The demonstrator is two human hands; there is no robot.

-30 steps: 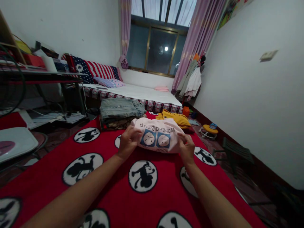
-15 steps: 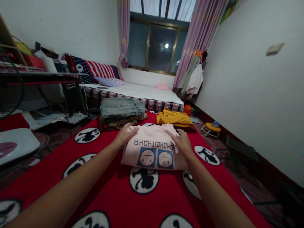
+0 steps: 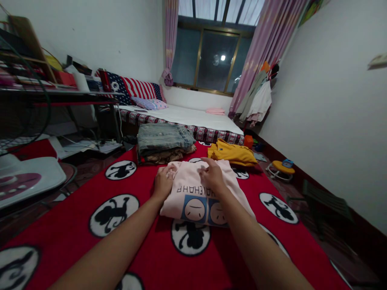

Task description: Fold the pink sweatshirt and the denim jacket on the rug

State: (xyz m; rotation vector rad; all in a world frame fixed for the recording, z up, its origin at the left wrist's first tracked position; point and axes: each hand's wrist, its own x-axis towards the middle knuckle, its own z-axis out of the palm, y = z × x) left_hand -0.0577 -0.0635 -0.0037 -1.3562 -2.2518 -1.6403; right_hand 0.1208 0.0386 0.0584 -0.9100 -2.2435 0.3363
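Observation:
A folded pale pink shirt (image 3: 193, 187) lies on the red blanket (image 3: 157, 257), its printed letters and two blue face squares upside down to me. My left hand (image 3: 163, 183) is at the shirt's far left corner, fingers closed on the bunched fabric there. Over the upper middle of the shirt is my right hand (image 3: 213, 175), fingers bent and apart; whether it touches the cloth is hard to tell. My right forearm hides part of the print.
Beyond the shirt sit folded jeans (image 3: 165, 139) and a folded yellow garment (image 3: 231, 153). A bed (image 3: 187, 117) stands under the window. To the left are a cluttered desk (image 3: 99, 96) and a white seat (image 3: 39, 177); on the right, a yellow stool (image 3: 279, 167).
My right hand has moved left from the shirt's right side to its upper middle. My left hand has closed at the left corner. The view has turned slightly left.

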